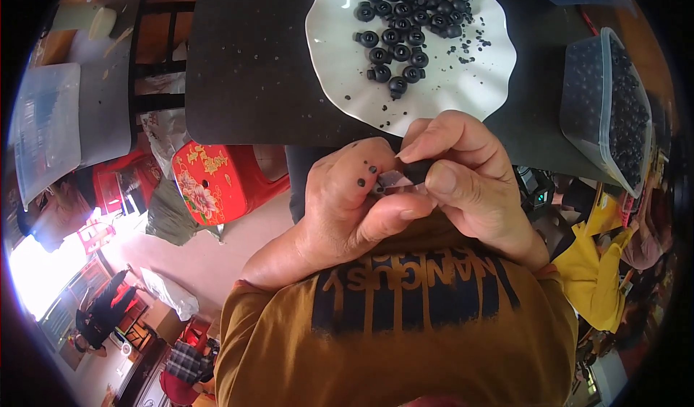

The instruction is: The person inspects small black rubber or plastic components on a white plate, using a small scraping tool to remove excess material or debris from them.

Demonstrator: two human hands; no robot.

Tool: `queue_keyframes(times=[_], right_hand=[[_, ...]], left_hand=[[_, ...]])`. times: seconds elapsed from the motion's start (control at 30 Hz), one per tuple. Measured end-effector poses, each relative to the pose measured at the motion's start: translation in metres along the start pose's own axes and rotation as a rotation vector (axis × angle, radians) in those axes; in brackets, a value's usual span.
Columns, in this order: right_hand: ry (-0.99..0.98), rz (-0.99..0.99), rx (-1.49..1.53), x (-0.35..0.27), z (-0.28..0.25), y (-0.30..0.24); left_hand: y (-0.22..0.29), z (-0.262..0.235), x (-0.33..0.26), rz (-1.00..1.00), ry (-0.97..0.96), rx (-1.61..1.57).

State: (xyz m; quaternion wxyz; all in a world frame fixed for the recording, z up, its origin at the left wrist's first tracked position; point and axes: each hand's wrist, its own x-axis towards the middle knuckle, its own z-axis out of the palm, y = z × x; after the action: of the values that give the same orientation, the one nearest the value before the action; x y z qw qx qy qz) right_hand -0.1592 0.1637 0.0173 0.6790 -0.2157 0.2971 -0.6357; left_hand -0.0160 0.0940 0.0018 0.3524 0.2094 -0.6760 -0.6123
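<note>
Left hand (347, 204): low centre, near the chest; thumb and fingers (405, 210) closed on a small pale piece (394, 181).
Right hand (470, 183): touching the left from the right; thumb and forefinger pinched on a small black stopper (417, 170).
Stopper: between the two thumbs, just right of the pale piece and touching it; mostly hidden, long axis not readable.
Key relation: both hands meet on the same spot, stopper on the right-hand side, pale piece on the left-hand side, neither hand nearer.
Specks: two black dots on the back of the left hand.
Plate (477, 89): white, wavy rim, far of the hands on the dark counter (246, 67); pile of black stoppers (408, 24) at its far side.
Tub (603, 110): clear, far right, full of dark parts.
</note>
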Motion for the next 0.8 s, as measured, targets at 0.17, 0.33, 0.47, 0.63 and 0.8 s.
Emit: queue_keyframes(times=[0.17,0.33,0.47,0.63,0.8], right_hand=[[-0.007,0.014,-0.036,0.0,-0.003,0.005],[0.003,0.002,-0.034,-0.001,-0.002,0.01],[-0.013,-0.014,-0.059,-0.001,-0.004,0.014],[-0.01,-0.019,-0.095,-0.001,-0.004,0.015],[-0.045,-0.035,-0.098,-0.001,-0.005,0.016]], left_hand=[[-0.004,-0.007,-0.001,-0.034,-0.042,0.119],[-0.005,-0.007,-0.002,-0.001,-0.028,0.204],[-0.004,-0.009,0.0,0.062,-0.046,0.327],[-0.003,-0.007,0.0,0.122,-0.034,0.411],[-0.006,-0.007,-0.001,0.168,-0.046,0.428]])
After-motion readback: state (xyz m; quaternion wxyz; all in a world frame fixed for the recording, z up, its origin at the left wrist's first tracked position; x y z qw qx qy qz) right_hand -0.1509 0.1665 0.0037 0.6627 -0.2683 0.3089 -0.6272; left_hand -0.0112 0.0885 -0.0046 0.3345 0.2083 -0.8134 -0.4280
